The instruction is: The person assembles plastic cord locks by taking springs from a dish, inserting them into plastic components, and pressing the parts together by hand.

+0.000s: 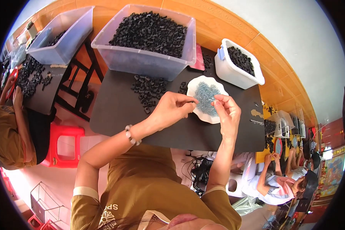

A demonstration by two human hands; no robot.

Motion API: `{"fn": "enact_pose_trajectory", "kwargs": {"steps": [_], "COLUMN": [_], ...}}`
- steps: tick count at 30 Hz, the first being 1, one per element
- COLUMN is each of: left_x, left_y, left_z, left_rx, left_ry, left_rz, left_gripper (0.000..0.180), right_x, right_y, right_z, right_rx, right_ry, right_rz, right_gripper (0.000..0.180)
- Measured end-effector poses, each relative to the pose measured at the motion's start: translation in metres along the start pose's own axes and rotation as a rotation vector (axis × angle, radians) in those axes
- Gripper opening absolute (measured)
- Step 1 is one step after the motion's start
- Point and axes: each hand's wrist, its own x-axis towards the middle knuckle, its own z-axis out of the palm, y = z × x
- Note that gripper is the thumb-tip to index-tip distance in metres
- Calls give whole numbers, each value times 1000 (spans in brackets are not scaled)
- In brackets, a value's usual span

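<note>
Small blue-grey metal pins are heaped on a white scalloped ceramic plate [201, 113] on the black table mat [119, 111]. Left hand [173, 108] and right hand [227, 111] are pinched closed above it, contents too small to discern. Loose black plastic parts [147, 90] remain far-left of the plate; clear bin [142, 57] beyond is full.

You wear an olive-brown short-sleeved shirt [149, 184] with pale cream cuffs on both sleeves and a pale printed emblem with lettering on the chest. Your 2 forearms are bare below the sleeves. On your left wrist sits 1 bracelet [131, 135] of pale, rounded beads. Your left hand [172, 109] and right hand [228, 113] are bare, with no gloves or rings visible.
</note>
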Motion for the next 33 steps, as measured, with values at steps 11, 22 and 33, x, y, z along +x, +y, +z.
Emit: {"fn": "enact_pose_trajectory", "kwargs": {"steps": [11, 22, 33], "left_x": [49, 53, 67], "left_y": [-13, -18, -21], "left_z": [35, 37, 35], "left_rx": [338, 393, 324], "left_ry": [45, 35, -66], "left_rz": [314, 321, 83], "left_gripper": [27, 24, 25], "right_x": [7, 8, 3], "right_y": [14, 17, 19], "right_z": [-7, -8, -12], "right_rx": [63, 3, -23], "right_ry": [17, 12, 22], "right_rz": [-14, -19, -52], "right_gripper": [13, 15, 20]}}
